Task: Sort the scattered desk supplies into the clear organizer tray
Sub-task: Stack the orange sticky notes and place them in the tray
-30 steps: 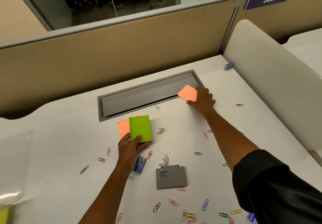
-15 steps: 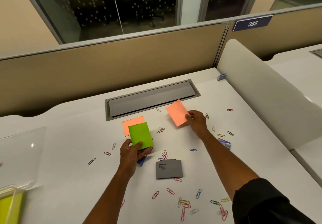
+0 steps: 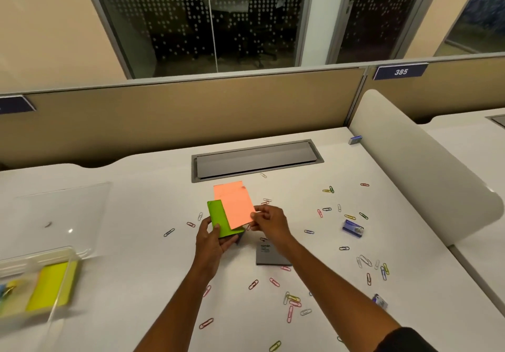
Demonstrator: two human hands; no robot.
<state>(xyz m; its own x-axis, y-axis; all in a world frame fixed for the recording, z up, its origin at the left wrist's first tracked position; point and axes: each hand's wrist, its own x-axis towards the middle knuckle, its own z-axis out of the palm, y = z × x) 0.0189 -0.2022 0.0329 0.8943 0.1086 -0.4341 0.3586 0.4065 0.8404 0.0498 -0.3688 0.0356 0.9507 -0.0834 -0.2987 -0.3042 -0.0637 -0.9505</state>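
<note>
Left hand (image 3: 213, 239): my fingers clamp the green pad (image 3: 220, 219) above the counter (image 3: 136, 283).
Right hand (image 3: 269, 221): pinches the orange note (image 3: 235, 205), overlapping the green.
Tray (image 3: 58, 295): well apart, at far left.
Risk: I judge the loose orange sheet may slip off during the carry.

A single head-worn wide-angle camera is looking forward and down over a white desk (image 3: 136, 283), close above it, with a partition (image 3: 177, 116) and windows filling the frame's upper half.

Grey cable hatch (image 3: 257, 160), "385" sign (image 3: 400, 71)
</note>
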